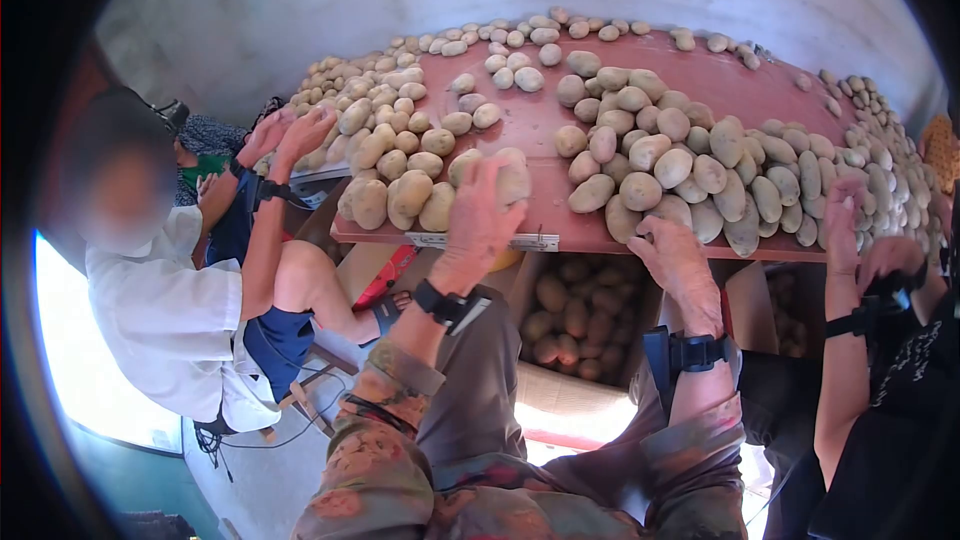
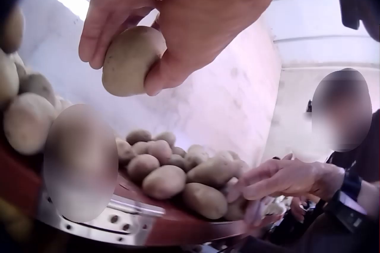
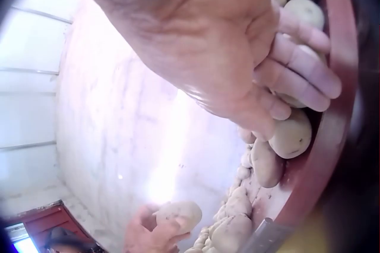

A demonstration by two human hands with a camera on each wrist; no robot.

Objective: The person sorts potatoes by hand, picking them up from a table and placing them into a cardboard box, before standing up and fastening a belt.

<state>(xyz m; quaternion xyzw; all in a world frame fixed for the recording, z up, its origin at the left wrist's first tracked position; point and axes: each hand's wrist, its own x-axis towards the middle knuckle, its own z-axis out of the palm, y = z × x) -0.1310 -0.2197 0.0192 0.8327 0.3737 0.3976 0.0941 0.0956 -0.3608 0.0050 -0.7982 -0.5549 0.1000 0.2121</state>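
Note:
My left hand [image 1: 478, 225] pinches a potato [image 1: 513, 178] above the front edge of the red table [image 1: 510, 140]. In the left wrist view, thumb and fingers grip the sides of this potato [image 2: 132, 66]. Loosely extended, the fingers of my right hand [image 1: 682, 268] lie over potatoes at the near edge of the right-hand heap [image 1: 690, 155]. The right wrist view shows the right hand [image 3: 214, 57] with its fingers spread in front of those potatoes [image 3: 291, 134]. A smaller heap of potatoes [image 1: 400, 165] lies left of my left hand.
Below the table edge stands a box [image 1: 650, 325] of potatoes. A metal bracket [image 1: 535, 242] runs along the table's front edge. One person in a white shirt [image 1: 165, 310] sits at left; another person's arm [image 1: 845, 360] reaches up at right. More potatoes [image 1: 545, 35] line the back.

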